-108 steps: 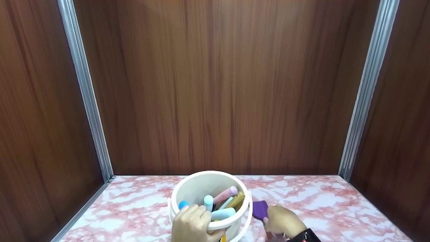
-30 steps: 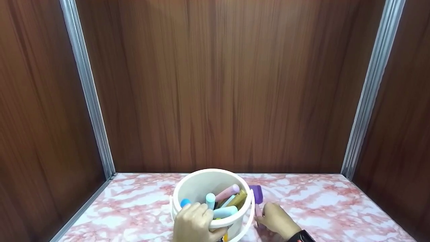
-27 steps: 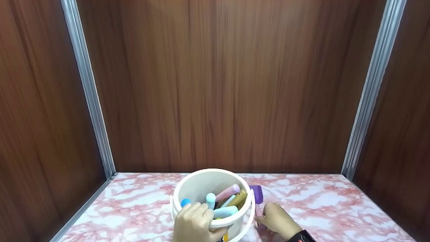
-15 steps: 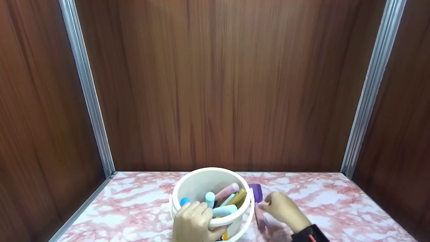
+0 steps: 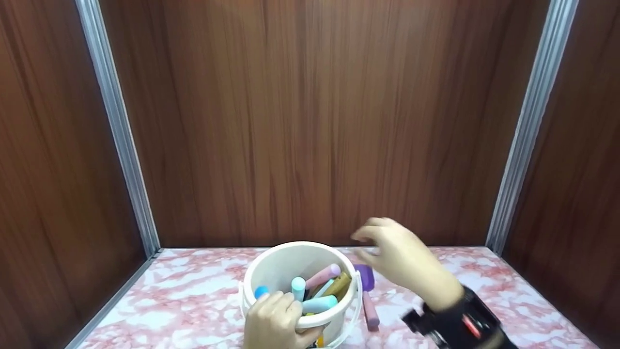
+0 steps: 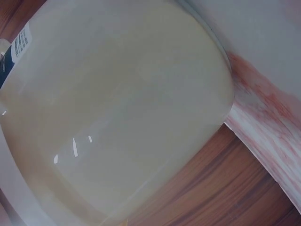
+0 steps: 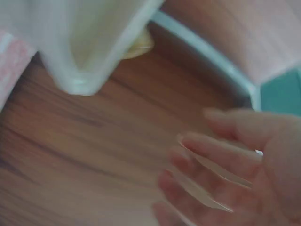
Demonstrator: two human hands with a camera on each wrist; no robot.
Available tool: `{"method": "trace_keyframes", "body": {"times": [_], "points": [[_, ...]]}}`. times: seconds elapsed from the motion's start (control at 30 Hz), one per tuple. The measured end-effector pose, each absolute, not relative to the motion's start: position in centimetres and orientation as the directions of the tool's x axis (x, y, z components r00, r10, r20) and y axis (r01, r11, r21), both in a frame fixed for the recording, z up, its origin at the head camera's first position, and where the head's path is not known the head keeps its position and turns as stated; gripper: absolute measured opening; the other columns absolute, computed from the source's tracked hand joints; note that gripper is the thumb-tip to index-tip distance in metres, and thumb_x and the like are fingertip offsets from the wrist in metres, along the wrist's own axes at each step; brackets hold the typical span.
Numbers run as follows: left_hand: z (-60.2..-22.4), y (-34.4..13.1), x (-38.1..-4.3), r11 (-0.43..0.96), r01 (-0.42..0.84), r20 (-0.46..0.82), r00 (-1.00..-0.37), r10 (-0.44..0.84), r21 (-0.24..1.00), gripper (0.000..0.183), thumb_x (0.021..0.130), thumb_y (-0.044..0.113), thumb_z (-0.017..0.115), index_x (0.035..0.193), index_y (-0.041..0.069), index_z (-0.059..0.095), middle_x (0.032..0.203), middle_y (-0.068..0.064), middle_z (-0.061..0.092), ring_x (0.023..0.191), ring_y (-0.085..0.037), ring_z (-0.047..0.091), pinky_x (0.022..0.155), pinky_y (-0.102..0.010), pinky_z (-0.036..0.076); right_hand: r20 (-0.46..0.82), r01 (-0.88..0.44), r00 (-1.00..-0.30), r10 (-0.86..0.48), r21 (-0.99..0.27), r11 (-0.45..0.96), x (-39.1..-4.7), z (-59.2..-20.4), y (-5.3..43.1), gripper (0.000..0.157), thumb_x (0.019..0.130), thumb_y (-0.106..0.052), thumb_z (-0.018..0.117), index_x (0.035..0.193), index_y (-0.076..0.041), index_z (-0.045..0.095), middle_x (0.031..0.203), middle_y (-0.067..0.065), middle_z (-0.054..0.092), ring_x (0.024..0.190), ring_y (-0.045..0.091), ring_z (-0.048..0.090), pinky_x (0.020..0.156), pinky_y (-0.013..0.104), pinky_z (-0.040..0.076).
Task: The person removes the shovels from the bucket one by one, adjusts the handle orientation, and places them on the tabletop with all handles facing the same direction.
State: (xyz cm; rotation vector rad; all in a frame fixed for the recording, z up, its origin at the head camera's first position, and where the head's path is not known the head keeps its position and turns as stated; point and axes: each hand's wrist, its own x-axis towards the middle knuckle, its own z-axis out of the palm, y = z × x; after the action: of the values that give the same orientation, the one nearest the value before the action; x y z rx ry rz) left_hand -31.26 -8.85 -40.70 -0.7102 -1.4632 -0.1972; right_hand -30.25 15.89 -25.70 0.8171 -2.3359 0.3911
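Note:
A cream bucket [image 5: 273,266] stands on the table, and my left hand [image 5: 273,320] grips its near rim. In the left wrist view the bucket's smooth wall [image 6: 131,94] fills most of the picture. Inside the bucket are a pink handle [image 5: 323,276], light blue handles [image 5: 320,304], a golden-brown piece [image 5: 343,283] and a blue round end [image 5: 261,292]. To the bucket's right lies a small purple-headed shovel [image 5: 370,310] with a pink handle. My right hand [image 5: 395,249] is raised above it, fingers loosely bent around nothing; the right wrist view also shows these fingers [image 7: 221,150] apart.
The bucket's white carrying handle [image 5: 356,315] hangs down on its right side. Brown wood-grain panels [image 5: 310,121] with metal corner posts [image 5: 525,121] enclose the pink-and-white marbled table [image 5: 184,300] at the back and sides.
My right hand has shifted the shovel towards the bucket, let go of it and lifted up away from it. My left hand keeps its grip on the bucket rim.

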Motion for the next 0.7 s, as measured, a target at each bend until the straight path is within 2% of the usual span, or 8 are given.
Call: {"method": "trace_keyframes", "body": {"times": [0.13, 0.2, 0.33, 0.43, 0.57, 0.7], "points": [[-40.5, -9.4, -31.3, 0.787, 0.522, 0.944, 0.156, 0.29, -0.328, 0.058, 0.095, 0.058, 0.06, 0.058, 0.017, 0.043, 0.058, 0.005, 0.039, 0.047, -0.013, 0.037, 0.047, -0.026, 0.026, 0.509, -0.677, -0.614, -0.603, 0.053, 0.734, -30.5, -23.8, 11.8, 0.01, 0.089, -0.016, 0.084, 0.097, -0.011, 0.08, 0.091, 0.001, 0.072, 0.088, 0.023, 0.07, 0.074, 0.041, 0.059], [-40.4, -9.7, -31.3, 0.79, 0.517, 0.944, 0.156, 0.292, -0.33, 0.058, 0.096, 0.058, 0.058, 0.058, 0.017, 0.043, 0.057, 0.006, 0.039, 0.047, -0.012, 0.036, 0.047, -0.026, 0.026, 0.433, -0.675, -0.636, -0.639, 0.088, 0.732, -31.0, -23.6, 9.8, 0.012, 0.089, -0.017, 0.084, 0.097, -0.008, 0.081, 0.092, 0.003, 0.074, 0.087, 0.024, 0.07, 0.074, 0.041, 0.059], [-40.4, -9.8, -31.3, 0.792, 0.512, 0.942, 0.15, 0.299, -0.333, 0.058, 0.095, 0.058, 0.058, 0.057, 0.017, 0.043, 0.057, 0.006, 0.04, 0.046, -0.011, 0.036, 0.047, -0.024, 0.024, 0.273, -0.619, -0.715, -0.643, 0.18, 0.765, -32.1, -24.1, 6.8, 0.016, 0.089, -0.023, 0.083, 0.093, -0.008, 0.08, 0.087, 0.004, 0.075, 0.08, 0.022, 0.07, 0.074, 0.041, 0.061], [-40.5, -9.6, -31.3, 0.789, 0.518, 0.943, 0.143, 0.301, -0.33, 0.057, 0.094, 0.058, 0.059, 0.058, 0.017, 0.044, 0.057, 0.005, 0.039, 0.047, -0.011, 0.035, 0.048, -0.024, 0.024, 0.178, -0.553, -0.769, -0.615, 0.298, 0.778, -32.5, -25.1, 5.5, 0.029, 0.086, -0.036, 0.085, 0.08, -0.01, 0.074, 0.075, 0.002, 0.069, 0.067, 0.017, 0.063, 0.067, 0.039, 0.059], [-40.6, -9.2, -31.3, 0.789, 0.52, 0.945, 0.154, 0.289, -0.326, 0.056, 0.093, 0.057, 0.06, 0.058, 0.017, 0.044, 0.057, 0.005, 0.037, 0.046, -0.011, 0.034, 0.047, -0.025, 0.023, 0.171, -0.491, -0.762, -0.624, 0.475, 0.73, -32.6, -26.9, 4.9, 0.046, 0.086, -0.052, 0.082, 0.069, -0.013, 0.065, 0.065, 0.0, 0.058, 0.054, 0.012, 0.05, 0.057, 0.035, 0.057], [-40.7, -9.1, -31.3, 0.793, 0.516, 0.946, 0.159, 0.283, -0.324, 0.058, 0.094, 0.059, 0.059, 0.057, 0.017, 0.044, 0.057, 0.005, 0.035, 0.046, -0.012, 0.033, 0.047, -0.025, 0.022, 0.215, -0.418, -0.725, -0.655, 0.618, 0.666, -32.8, -28.6, 4.9, 0.042, 0.088, -0.047, 0.079, 0.068, -0.015, 0.061, 0.064, -0.003, 0.056, 0.05, 0.01, 0.046, 0.051, 0.03, 0.053]]}}
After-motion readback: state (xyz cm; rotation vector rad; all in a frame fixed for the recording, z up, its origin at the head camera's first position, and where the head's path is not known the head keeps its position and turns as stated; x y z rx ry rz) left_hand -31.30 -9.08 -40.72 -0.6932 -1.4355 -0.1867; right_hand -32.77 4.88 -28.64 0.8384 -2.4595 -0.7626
